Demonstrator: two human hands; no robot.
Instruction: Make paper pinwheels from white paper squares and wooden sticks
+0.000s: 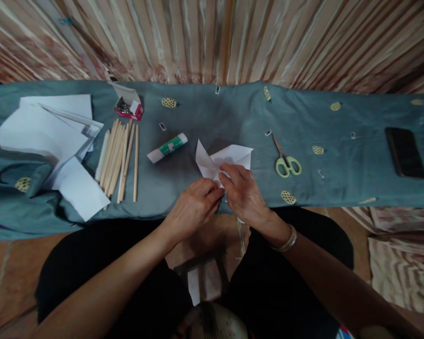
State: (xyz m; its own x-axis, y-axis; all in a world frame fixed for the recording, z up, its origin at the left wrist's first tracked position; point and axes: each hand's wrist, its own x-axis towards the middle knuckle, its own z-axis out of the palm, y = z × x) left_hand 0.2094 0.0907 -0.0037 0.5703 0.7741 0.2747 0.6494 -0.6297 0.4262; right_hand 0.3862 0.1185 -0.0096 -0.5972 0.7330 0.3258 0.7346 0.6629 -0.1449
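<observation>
A white piece of paper [235,154], cut or folded into pointed flaps, stands partly raised on the blue-green cloth near its front edge. My left hand [199,200] is closed on the paper's near left part, fingers curled together. From the right, my right hand [243,192] pinches the paper near its middle, its thumb and forefinger close to my left fingertips. The paper's centre is hidden under both hands. Left of it lies a glue stick [167,148] with a green label. Scissors [285,162] with green handles rest to the right, blades pointing away from me.
At left, several wooden sticks [117,157] lie beside a pile of white paper sheets [44,134]. Behind them an opened small red box [129,108] holds small metal pieces. A dark phone [405,153] is at far right. A pleated curtain [204,42] hangs along the back.
</observation>
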